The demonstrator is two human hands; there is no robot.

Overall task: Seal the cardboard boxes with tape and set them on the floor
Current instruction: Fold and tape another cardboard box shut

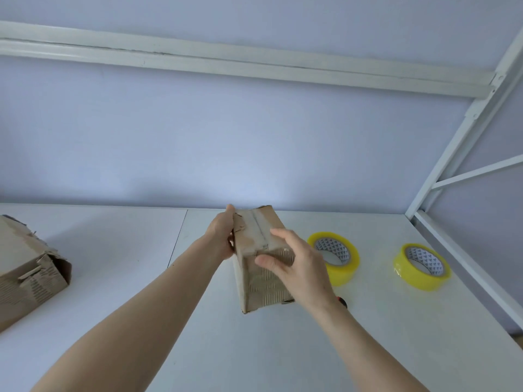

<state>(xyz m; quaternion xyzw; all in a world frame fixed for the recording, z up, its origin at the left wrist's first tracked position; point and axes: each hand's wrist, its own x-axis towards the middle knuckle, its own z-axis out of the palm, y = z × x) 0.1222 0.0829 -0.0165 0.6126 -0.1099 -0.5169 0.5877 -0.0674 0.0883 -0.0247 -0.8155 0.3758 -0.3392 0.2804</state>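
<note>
A: Where's the box (261, 260) right now?

B: Between the two hands, standing tall on the table (119, 278). Whether its base presses on the surface or hangs just above it, I can't tell. A strip of tape runs along the seam of its top face, and the side facing the camera is peeled down to the corrugated ribs.

A: What's the left hand (222, 236) doing?

B: It grips the box's upper left edge, thumb side toward the camera, fingers wrapped to the far side and mostly hidden behind the cardboard.

A: And the right hand (300, 264)?

B: It's on the box's upper right corner. The thumb lies across the ribbed front face and the index finger reaches over the top near the tape strip. The fingers curl round that corner, so it's holding the box rather than just resting on it.

A: Anything beyond the right hand?

B: A roll (335, 257) of yellow tape lies flat just behind its knuckles, partly covered by the hand. A second roll (423, 267) lies further out to the right, well apart from the first. Something small and red-black (342, 302) peeks out by the right wrist; too hidden to name.

A: And past the left hand?

B: Far to its left, a torn box (28, 267) sits at the table's edge, cut off by the frame, ragged flap open toward the hands
</note>
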